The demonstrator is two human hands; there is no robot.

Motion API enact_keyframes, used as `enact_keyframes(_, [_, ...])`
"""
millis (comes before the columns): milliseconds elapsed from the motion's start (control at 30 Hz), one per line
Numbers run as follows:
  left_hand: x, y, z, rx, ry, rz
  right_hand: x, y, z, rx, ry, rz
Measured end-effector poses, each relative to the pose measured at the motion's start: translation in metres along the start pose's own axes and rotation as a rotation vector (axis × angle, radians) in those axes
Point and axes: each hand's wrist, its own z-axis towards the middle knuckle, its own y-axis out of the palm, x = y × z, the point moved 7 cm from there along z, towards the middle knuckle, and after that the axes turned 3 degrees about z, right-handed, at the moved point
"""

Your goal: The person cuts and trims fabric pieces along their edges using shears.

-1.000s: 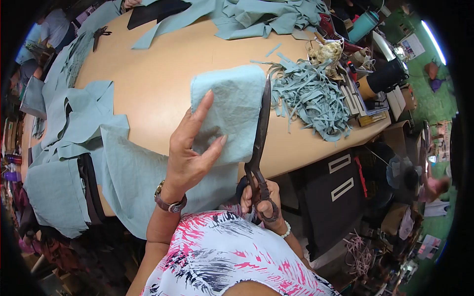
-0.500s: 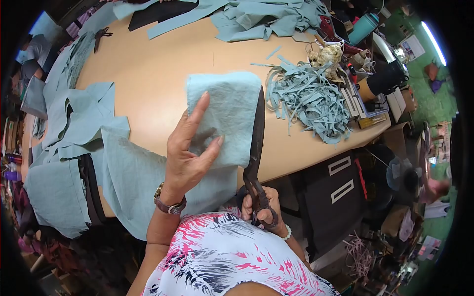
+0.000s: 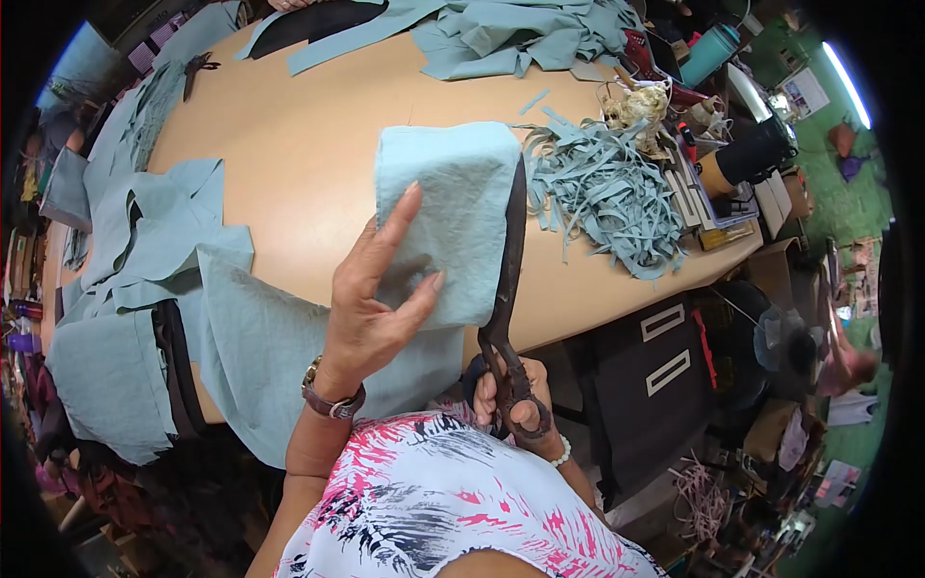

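Note:
A folded piece of light blue-green cloth (image 3: 458,217) is raised above the table's near part. My left hand (image 3: 381,294), with a watch on its wrist, has thumb and index finger spread over the cloth's left side; its other fingers are hidden behind the cloth, which it holds. Large dark scissors (image 3: 506,289) stand along the cloth's right edge, tips pointing away from me. My right hand (image 3: 520,390) is wrapped round the scissors' handles, close to my body. The blades look closed or nearly so, partly behind the cloth edge.
A tangled heap of cut cloth strips (image 3: 612,197) lies on the table (image 3: 289,144) at right. Larger cloth pieces (image 3: 173,226) lie at left and at the far edge (image 3: 530,34). A black bottle (image 3: 752,149) stands at far right. Another person's hand (image 3: 289,5) shows at the top.
The cloth and scissors dipped slightly toward me and left, then rose back. At the far edge, the black piece and the cloth beside it have shifted.

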Motion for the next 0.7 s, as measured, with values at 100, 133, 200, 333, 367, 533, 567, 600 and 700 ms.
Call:
enact_keyframes(100, [-0.0009, 0.0005, -0.0006, 0.005, 0.028, -0.006, 0.001, 0.0003, 0.0005, 0.014, 0.016, 0.01])
enact_keyframes(133, [-0.0008, 0.0002, -0.0006, 0.012, 0.046, -0.008, 0.001, 0.0001, 0.0005, 0.018, 0.016, 0.01])
enact_keyframes(200, [-0.0019, -0.0011, -0.0011, 0.02, 0.024, -0.011, 0.0011, 0.0001, 0.0005, 0.027, 0.016, 0.011])
enact_keyframes(333, [-0.0029, -0.0011, -0.0017, 0.027, 0.006, -0.013, 0.0008, 0.0012, 0.0006, 0.026, 0.01, 0.002])
enact_keyframes(367, [-0.0035, -0.0009, -0.0017, 0.027, 0.007, -0.024, 0.0014, 0.0002, 0.0008, 0.022, 0.006, 0.0])
enact_keyframes(533, [-0.0065, -0.0003, -0.0016, 0.03, 0.018, -0.034, 0.0034, -0.0016, 0.001, 0.018, 0.002, 0.018])
enact_keyframes(567, [-0.0071, -0.0004, -0.0015, 0.031, 0.015, -0.034, 0.0032, -0.001, 0.0012, 0.021, 0.003, 0.016])
enact_keyframes(600, [-0.0078, -0.0005, -0.0013, 0.031, 0.012, -0.033, 0.0032, -0.0008, 0.0015, 0.023, 0.004, 0.014])
enact_keyframes(700, [-0.009, -0.0007, -0.0013, 0.033, 0.006, -0.033, 0.0032, 0.0003, 0.0024, 0.009, 0.003, 0.042])
